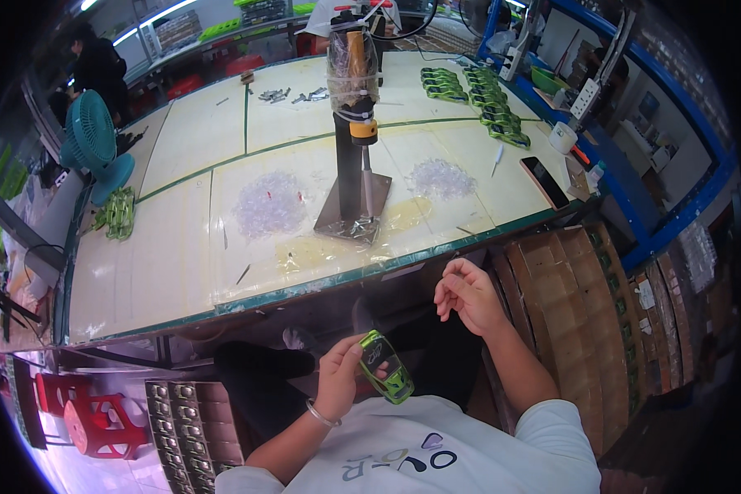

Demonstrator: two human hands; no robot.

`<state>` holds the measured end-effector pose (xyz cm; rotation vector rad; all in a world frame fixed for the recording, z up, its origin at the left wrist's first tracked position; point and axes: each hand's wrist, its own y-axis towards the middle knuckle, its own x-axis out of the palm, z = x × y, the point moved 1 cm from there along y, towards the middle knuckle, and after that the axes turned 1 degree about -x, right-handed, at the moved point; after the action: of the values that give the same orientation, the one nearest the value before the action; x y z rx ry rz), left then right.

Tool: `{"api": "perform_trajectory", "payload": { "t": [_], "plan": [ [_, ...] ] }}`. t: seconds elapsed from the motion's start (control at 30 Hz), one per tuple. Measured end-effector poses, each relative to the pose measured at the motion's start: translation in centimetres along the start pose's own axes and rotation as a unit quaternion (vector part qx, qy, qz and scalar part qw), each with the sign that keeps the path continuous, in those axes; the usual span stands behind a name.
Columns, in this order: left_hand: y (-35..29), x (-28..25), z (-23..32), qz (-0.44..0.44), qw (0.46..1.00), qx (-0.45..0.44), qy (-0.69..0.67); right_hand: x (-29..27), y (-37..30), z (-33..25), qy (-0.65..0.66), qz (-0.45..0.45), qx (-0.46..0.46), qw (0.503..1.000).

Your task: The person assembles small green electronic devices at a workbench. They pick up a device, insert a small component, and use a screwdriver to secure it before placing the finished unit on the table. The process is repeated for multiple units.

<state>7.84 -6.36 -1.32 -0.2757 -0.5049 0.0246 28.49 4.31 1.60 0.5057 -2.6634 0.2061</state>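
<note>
The left hand was closed on a green case in front of the surface. The right hand was half open, visibly empty, near the surface's front edge.

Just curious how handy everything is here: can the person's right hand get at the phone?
Probably yes: the phone lies uncovered near the edge of the table, and nothing tall seems to stand between it and the right hand.
</note>
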Motion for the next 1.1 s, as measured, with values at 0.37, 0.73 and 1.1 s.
{"api": "perform_trajectory", "payload": {
  "t": [0.37,0.73,1.1],
  "plan": [
    [-0.2,0.1,0.8,-0.017,1.0,0.003,0.006,1.0,0.4,0.4,0.064,-0.043,0.031,0.997],
    [0.5,1.5,4.5,-0.076,0.991,0.067,0.092,4.6,-0.7,0.6,-0.007,-0.074,0.012,0.997],
    [0.6,1.9,5.1,-0.085,0.965,0.117,0.22,6.2,-0.7,0.8,-0.026,-0.105,0.035,0.993]
  ]
}}
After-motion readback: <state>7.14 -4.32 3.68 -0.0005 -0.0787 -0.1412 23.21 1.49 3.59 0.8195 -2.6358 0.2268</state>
